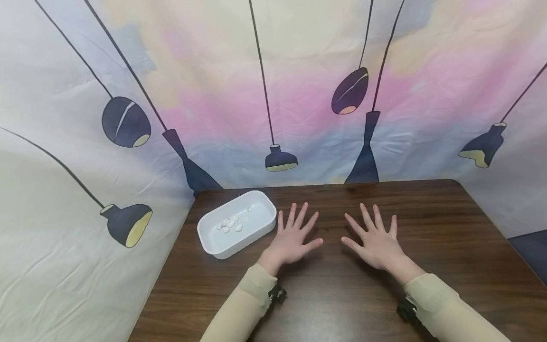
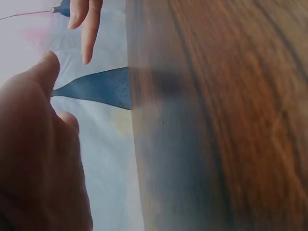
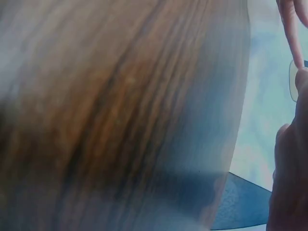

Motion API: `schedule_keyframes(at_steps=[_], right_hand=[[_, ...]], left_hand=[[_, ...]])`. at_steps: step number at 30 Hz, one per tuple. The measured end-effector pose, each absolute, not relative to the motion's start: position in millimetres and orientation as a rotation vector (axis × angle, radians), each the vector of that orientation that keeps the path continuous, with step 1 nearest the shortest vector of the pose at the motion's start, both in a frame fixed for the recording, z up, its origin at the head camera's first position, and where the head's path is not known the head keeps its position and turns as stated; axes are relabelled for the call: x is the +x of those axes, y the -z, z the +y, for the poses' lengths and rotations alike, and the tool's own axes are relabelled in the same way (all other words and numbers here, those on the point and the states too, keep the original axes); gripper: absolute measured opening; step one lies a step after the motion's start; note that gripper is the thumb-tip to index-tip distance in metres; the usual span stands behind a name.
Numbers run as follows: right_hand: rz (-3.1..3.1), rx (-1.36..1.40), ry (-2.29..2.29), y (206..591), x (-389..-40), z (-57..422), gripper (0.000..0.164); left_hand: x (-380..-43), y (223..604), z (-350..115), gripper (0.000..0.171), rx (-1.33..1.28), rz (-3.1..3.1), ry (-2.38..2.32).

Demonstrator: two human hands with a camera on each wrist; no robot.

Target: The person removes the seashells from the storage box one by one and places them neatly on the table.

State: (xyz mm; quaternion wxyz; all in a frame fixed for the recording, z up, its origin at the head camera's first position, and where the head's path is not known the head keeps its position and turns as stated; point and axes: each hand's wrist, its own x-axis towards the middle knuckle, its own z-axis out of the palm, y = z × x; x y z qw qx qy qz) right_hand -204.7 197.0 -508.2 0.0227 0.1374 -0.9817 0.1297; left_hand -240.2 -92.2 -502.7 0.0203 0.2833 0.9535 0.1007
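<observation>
My left hand [image 1: 291,242] is spread with straight fingers over the dark wooden table [image 1: 333,304], just right of a white plastic tub [image 1: 239,249], and holds nothing. Several small whitish pieces [image 1: 231,222], too small to identify, lie inside the tub. Palm down and fingers fanned out, my right hand [image 1: 379,246] is to the right of the left one, also holding nothing. In the left wrist view part of the left hand [image 2: 43,144] shows at the left side. The right wrist view catches part of the right hand [image 3: 291,163] at its right edge.
Behind the table hangs a pastel cloth [image 1: 307,142] printed with dark lamps, and it continues down the left side. A dark wrist strap piece [image 1: 278,293] sits at the left cuff, another strap piece [image 1: 407,309] at the right cuff. Something dark [image 1: 532,251] stands beyond the table's right edge.
</observation>
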Motion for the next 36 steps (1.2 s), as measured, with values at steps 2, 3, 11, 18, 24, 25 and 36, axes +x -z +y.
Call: schedule_keyframes(at_steps=[2,3,11,18,24,25,36], right_hand=[[-3.031,0.438,-0.423,509,-206,197,0.082],[-3.024,0.445,-0.438,509,-206,197,0.081],[-2.958,0.465,-0.583,506,-212,193,0.075],[-2.900,0.424,-0.705,499,-217,196,0.071],[-2.822,0.364,-0.885,490,-221,200,0.069],[-2.807,0.351,-0.924,489,-221,200,0.068],[-2.738,0.400,-1.133,482,-228,188,0.062]], left_hand=[[-240,501,-96,0.083,0.912,2.961,-0.364],[-240,500,-99,0.083,0.931,2.962,-0.400],[-237,480,-135,0.073,0.927,2.976,-0.916],[-233,466,-196,0.051,0.776,3.125,-1.420],[-227,464,-256,0.055,0.405,3.277,-1.514],[-226,464,-265,0.059,0.307,3.277,-1.507],[-196,474,-333,0.115,-0.224,2.804,-1.227]])
